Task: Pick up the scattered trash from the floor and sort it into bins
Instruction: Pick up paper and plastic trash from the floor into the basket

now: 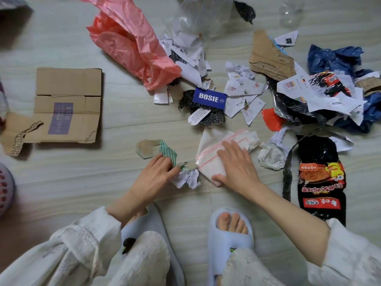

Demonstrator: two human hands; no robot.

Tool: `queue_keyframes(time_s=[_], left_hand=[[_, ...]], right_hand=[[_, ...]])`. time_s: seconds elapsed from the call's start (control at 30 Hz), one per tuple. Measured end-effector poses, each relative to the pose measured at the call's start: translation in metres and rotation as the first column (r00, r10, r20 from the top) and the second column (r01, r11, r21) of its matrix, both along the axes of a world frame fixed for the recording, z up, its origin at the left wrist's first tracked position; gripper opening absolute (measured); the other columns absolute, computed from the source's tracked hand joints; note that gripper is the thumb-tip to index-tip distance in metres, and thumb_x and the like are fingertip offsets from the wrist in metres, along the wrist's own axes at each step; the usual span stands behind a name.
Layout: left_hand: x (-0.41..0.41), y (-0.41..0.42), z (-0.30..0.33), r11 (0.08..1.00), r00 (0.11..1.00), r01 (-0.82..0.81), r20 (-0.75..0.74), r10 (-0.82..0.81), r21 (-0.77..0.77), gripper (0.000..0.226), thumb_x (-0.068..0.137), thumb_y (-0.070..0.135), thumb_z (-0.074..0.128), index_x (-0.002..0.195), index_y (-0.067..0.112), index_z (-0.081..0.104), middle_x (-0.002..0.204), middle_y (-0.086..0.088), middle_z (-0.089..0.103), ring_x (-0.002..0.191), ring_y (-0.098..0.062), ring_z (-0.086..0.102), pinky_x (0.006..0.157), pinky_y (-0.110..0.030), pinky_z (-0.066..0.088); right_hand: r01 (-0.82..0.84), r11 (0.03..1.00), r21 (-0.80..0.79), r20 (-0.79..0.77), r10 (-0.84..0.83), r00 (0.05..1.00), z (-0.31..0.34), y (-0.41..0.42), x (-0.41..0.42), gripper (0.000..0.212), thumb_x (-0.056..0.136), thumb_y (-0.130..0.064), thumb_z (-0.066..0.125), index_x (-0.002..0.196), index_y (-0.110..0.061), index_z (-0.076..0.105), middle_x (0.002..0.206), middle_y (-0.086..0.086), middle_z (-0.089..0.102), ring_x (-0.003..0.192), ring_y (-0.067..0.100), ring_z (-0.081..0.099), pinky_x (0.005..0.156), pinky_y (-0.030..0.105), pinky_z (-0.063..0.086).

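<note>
Trash lies scattered over the pale wood floor (61, 178). My left hand (153, 178) pinches a crumpled white paper scrap (188, 179), with a green-striped card piece (168, 153) right behind its fingers. My right hand (237, 164) lies flat with spread fingers on a clear zip bag with a red seal line (212, 145). A crumpled white tissue (270, 155) sits just right of that hand. A black noodle wrapper (321, 178) lies further right.
A flattened cardboard sheet (66, 104) lies at left, a pink plastic bag (127, 42) at top, a blue BOSIE tag (209, 98) in the middle, and torn paper, brown cardboard (268, 56) and a blue bag (334, 58) at right. A pink basket (5, 190) is at the left edge. My slippered feet (231, 232) are below.
</note>
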State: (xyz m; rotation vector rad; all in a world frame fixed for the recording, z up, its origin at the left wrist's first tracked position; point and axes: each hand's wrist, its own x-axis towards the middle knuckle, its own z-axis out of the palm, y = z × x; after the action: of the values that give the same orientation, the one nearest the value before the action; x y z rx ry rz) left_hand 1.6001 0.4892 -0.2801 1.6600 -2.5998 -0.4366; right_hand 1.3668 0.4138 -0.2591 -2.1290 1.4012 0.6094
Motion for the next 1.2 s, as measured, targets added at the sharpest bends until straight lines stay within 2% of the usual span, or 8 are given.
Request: queue_keyframes(time_s=[0.17, 0.23, 0.33, 0.43, 0.5, 0.67, 0.8, 1.2], left_hand=[[0.003, -0.002, 0.016, 0.986, 0.996, -0.083, -0.014, 0.086, 0.144, 0.033, 0.059, 0.001, 0.076, 0.087, 0.011, 0.060, 0.076, -0.009, 0.050, 0.054, -0.024, 0.047, 0.045, -0.026, 0.023], [0.006, -0.002, 0.019, 0.986, 0.996, -0.087, -0.020, 0.090, 0.142, 0.036, 0.059, 0.001, 0.076, 0.090, 0.012, 0.060, 0.079, -0.009, 0.052, 0.055, -0.024, 0.049, 0.043, -0.024, 0.023], [0.009, -0.004, 0.023, 0.991, 0.994, -0.076, -0.066, 0.083, 0.106, 0.033, 0.067, 0.000, 0.062, 0.097, 0.014, 0.060, 0.083, -0.009, 0.054, 0.059, -0.025, 0.053, 0.041, -0.025, 0.029], [0.012, -0.007, 0.035, 0.993, 0.992, -0.105, -0.070, 0.108, 0.049, 0.035, 0.070, 0.004, 0.041, 0.094, 0.015, 0.065, 0.082, -0.008, 0.057, 0.056, -0.024, 0.054, 0.041, -0.023, 0.024], [0.015, -0.009, 0.044, 0.990, 0.988, -0.136, -0.070, 0.138, 0.034, 0.036, 0.064, -0.006, 0.058, 0.094, 0.013, 0.067, 0.082, -0.009, 0.058, 0.053, -0.024, 0.053, 0.042, -0.022, 0.023], [0.027, -0.012, 0.077, 0.953, 0.950, -0.302, -0.093, 0.300, -0.012, 0.049, 0.051, -0.012, 0.077, 0.093, 0.010, 0.068, 0.084, -0.014, 0.061, 0.055, -0.027, 0.058, 0.043, -0.022, 0.028], [0.040, -0.012, 0.114, 0.898, 0.903, -0.417, -0.176, 0.392, -0.141, 0.047, 0.055, -0.018, 0.072, 0.094, 0.008, 0.069, 0.084, -0.013, 0.061, 0.056, -0.028, 0.059, 0.041, -0.025, 0.036], [0.148, 0.029, 0.252, 0.501, 0.663, -0.746, -0.422, 0.619, -0.437, 0.036, 0.068, -0.016, 0.059, 0.097, 0.004, 0.068, 0.090, -0.018, 0.060, 0.067, -0.033, 0.063, 0.055, -0.036, 0.052]], right_hand=[[-0.022, 1.000, 0.009, -0.100, 0.022, 0.995, -0.006, -0.005, 0.009, 0.097, 0.082, -0.046, 0.063, 0.149, -0.013, 0.001, 0.157, 0.011, -0.011, 0.144, 0.031, -0.008, 0.117, 0.041, 0.008], [-0.084, 0.995, -0.045, -0.088, 0.080, 0.993, -0.006, 0.002, 0.013, 0.089, 0.078, -0.040, 0.069, 0.147, -0.010, 0.020, 0.156, 0.014, 0.010, 0.142, 0.039, 0.012, 0.111, 0.045, 0.026], [-0.185, 0.963, -0.195, -0.088, 0.170, 0.981, -0.014, 0.014, 0.013, 0.070, 0.045, -0.028, 0.090, 0.109, -0.010, 0.067, 0.120, 0.014, 0.064, 0.102, 0.043, 0.062, 0.066, 0.040, 0.055], [-0.275, 0.908, -0.316, -0.043, 0.276, 0.960, -0.014, 0.025, 0.010, 0.024, 0.065, -0.015, 0.059, 0.084, -0.016, 0.074, 0.098, 0.005, 0.073, 0.079, 0.033, 0.069, 0.051, 0.027, 0.051], [-0.299, 0.887, -0.352, 0.000, 0.319, 0.948, -0.013, 0.026, 0.010, 0.034, 0.066, -0.013, 0.039, 0.072, -0.020, 0.071, 0.084, 0.000, 0.073, 0.067, 0.026, 0.067, 0.047, 0.023, 0.046], [-0.152, 0.947, -0.281, 0.189, 0.210, 0.959, 0.034, 0.013, 0.027, 0.030, 0.043, -0.005, 0.074, 0.069, -0.020, 0.069, 0.063, -0.002, 0.068, 0.051, 0.023, 0.062, 0.042, 0.021, 0.042], [0.064, 0.984, -0.166, 0.425, 0.013, 0.905, 0.093, 0.003, 0.053, 0.020, 0.077, -0.012, 0.060, 0.092, -0.020, 0.069, 0.087, 0.005, 0.071, 0.080, 0.031, 0.064, 0.060, 0.031, 0.041], [-0.089, 0.985, -0.151, 0.650, 0.167, 0.742, 0.267, -0.020, 0.190, 0.024, 0.076, -0.001, 0.058, 0.082, -0.020, 0.071, 0.074, -0.008, 0.069, 0.070, 0.006, 0.060, 0.070, 0.029, 0.049]])
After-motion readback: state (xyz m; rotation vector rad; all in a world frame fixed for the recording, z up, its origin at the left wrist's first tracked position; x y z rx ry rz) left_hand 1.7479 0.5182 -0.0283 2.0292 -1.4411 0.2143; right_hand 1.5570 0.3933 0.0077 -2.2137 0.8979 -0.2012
